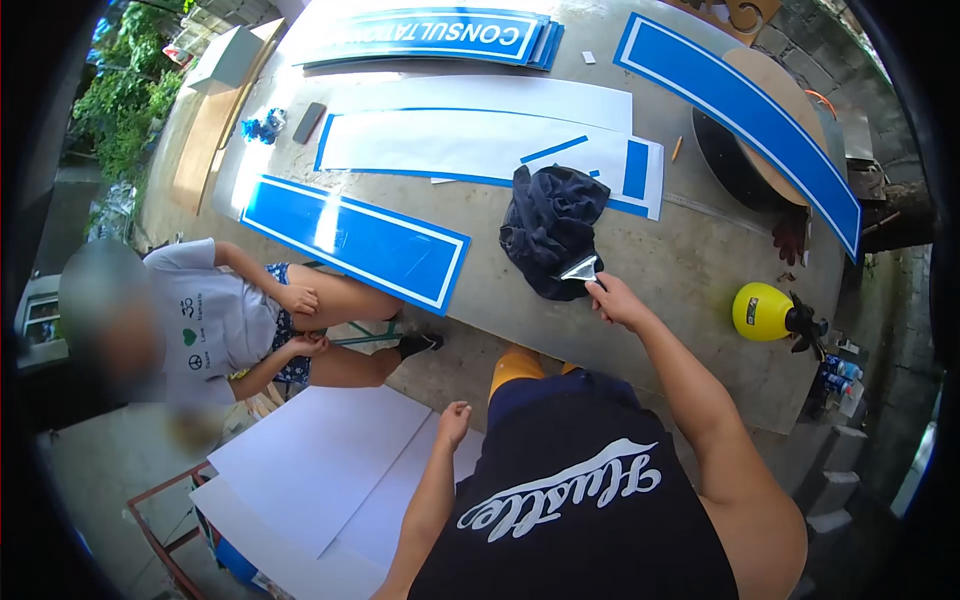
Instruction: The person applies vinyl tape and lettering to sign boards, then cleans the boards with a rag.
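Observation:
My right hand [616,302] is closed around the dark handle of a scraper [580,269] with a wide, shiny metal blade. The blade lies against a crumpled dark cloth [552,225] near the table's front edge. Low beside my body, my left hand [455,424] has its fingers curled in and nothing visible in them. Just beyond the cloth are white backing sheets [420,146] with blue strips. A blue sign panel with a white border [350,235] rests to the left of the cloth.
On the table [690,290] are a stack of blue signs [440,38], another long blue panel [740,120], a dark phone-like object [309,122], a pencil [678,149] and a yellow spray bottle [762,311]. A seated person [225,320] is at the left, near white boards [320,460].

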Demonstrator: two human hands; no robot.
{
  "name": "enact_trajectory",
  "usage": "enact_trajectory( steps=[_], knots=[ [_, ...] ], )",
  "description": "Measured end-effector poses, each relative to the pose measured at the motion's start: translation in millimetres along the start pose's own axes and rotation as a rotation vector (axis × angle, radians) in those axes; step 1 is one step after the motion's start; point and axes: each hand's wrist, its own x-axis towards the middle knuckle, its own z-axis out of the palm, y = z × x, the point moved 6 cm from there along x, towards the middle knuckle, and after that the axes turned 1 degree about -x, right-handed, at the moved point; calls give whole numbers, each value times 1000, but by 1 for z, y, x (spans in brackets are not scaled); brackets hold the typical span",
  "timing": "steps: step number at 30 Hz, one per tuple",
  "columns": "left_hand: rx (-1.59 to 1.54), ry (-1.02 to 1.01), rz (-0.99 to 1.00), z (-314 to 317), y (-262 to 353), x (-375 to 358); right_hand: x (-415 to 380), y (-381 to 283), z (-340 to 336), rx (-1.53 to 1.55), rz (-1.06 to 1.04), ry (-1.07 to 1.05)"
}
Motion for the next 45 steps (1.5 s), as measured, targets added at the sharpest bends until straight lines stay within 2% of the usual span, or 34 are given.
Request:
enact_trajectory(
  steps=[2,4,7,9,10,15,18,21,24,25,29,32,33,36,40,44,45],
  knots=[
    [-41,26,11,-9,-7,4,-11,-25,-9,-149,-172,142],
    [-112,55,75,-23,14,2,-40,-66,-18,-215,-358,276],
    [-168,60,126,-31,43,-4,-46,-78,-14,-233,-222,107],
    [-192,50,168,-35,62,-9,-12,-34,9,-385,-129,38],
    [-209,42,199,-32,70,-13,-10,-33,14,-461,-85,3],
    [-193,46,238,-18,99,-39,-45,-70,18,-377,-188,36],
    [-192,5,193,-1,70,-38,-1,-30,36,-398,-182,90],
    [-186,-19,119,10,38,-41,-16,-51,24,-106,-13,-150],
    [-205,-15,34,11,14,-55,-28,-70,18,126,-165,-212],
    [-208,-5,-9,10,8,-60,-28,-70,16,135,-145,-177],
    [-246,48,-63,11,0,-67,33,2,40,83,44,-287],
    [-306,99,-1,6,20,-77,13,-38,32,-252,-210,-70],
    [-299,103,10,3,25,-80,0,-54,30,-278,-334,39],
    [-316,103,40,10,34,-81,-24,-96,18,-147,-405,25],
    [-342,103,30,20,32,-90,39,-53,31,-351,-252,49],
    [-364,130,-31,20,5,-102,30,-76,-7,-278,-412,126],
    [-373,130,-63,22,-6,-110,32,-80,-25,-284,-465,209]
  ],
)
